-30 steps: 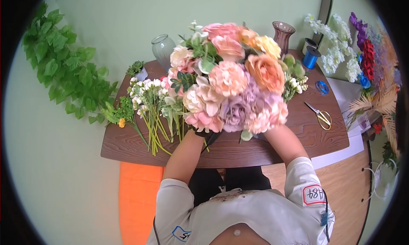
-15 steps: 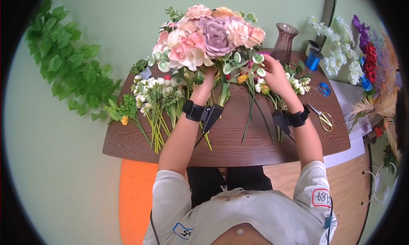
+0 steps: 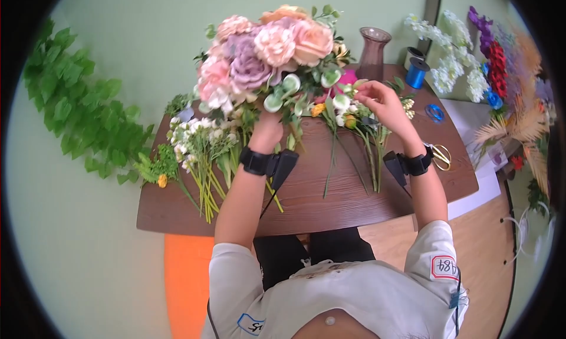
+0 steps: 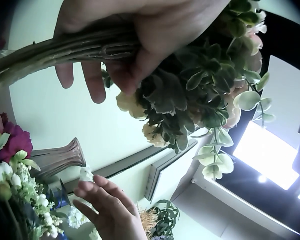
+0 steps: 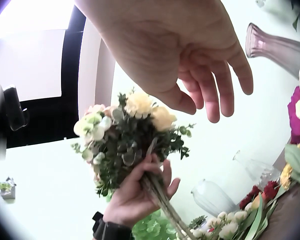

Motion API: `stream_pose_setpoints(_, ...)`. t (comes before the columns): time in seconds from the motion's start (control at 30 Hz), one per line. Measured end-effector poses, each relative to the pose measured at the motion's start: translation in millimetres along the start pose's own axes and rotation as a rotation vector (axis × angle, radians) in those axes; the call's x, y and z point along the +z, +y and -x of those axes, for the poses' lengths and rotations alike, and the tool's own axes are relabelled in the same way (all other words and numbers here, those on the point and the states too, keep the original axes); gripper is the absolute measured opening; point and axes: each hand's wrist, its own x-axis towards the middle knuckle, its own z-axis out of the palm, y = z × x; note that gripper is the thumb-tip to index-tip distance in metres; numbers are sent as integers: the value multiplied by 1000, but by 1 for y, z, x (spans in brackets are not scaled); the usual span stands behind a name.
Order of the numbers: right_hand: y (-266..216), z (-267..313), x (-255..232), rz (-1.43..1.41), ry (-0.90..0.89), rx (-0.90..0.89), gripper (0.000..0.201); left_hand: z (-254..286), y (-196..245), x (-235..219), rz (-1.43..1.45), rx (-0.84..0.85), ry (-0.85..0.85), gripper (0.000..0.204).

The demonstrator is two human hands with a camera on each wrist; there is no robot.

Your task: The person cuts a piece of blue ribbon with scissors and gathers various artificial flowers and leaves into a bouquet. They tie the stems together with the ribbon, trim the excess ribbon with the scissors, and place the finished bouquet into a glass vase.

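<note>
A large bouquet [image 3: 274,47] of pink, peach and lilac artificial flowers is held up over the back of the table. My left hand [image 3: 270,129] grips its bundled stems [image 4: 90,50] just below the blooms, the thumb and fingers wrapped round them in the left wrist view. Apart from the bouquet, my right hand [image 3: 383,106] hovers to its right above some loose flower stems [image 3: 368,150]. Its fingers [image 5: 222,92] are relaxed and slightly bent, with nothing between them in the right wrist view.
White-budded stems [image 3: 203,141] lie on the table's left side. A purple glass vase [image 3: 373,53] stands at the back, beside a blue ribbon spool [image 3: 417,73]. Gold-handled scissors [image 3: 441,157] lie at the right. Clear glass vases [image 5: 212,197] show behind the bouquet. Ivy [image 3: 76,103] hangs at left.
Both hands were at the bouquet one second ago; the right hand has since come off it. In the left hand, the bouquet has moved left and its blooms have turned.
</note>
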Motion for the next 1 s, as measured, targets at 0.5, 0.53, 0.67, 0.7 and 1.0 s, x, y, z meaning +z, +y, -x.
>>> stream_pose_setpoints(0.5, 129, 4, -212, 760, 137, 666, 25, -1, 13, 27, 249, -199, -40, 26)
stream_pose_setpoints(0.53, 128, 5, -211, 839, 166, 722, 26, -1, 29, 22, 175, -251, -135, 27)
stream_pose_setpoints(0.67, 170, 12, -224, 996, 247, 544, 26, 6, 14, 26, 377, -199, -65, 26)
stream_pose_setpoints(0.7, 186, 10, -230, 1063, 179, 576, 27, 2, 25, 22, 102, -141, -123, 27)
stream_pose_setpoints(1.0, 207, 10, -230, 1158, 138, 706, 26, 22, -28, 40, -5, -6, -10, 21)
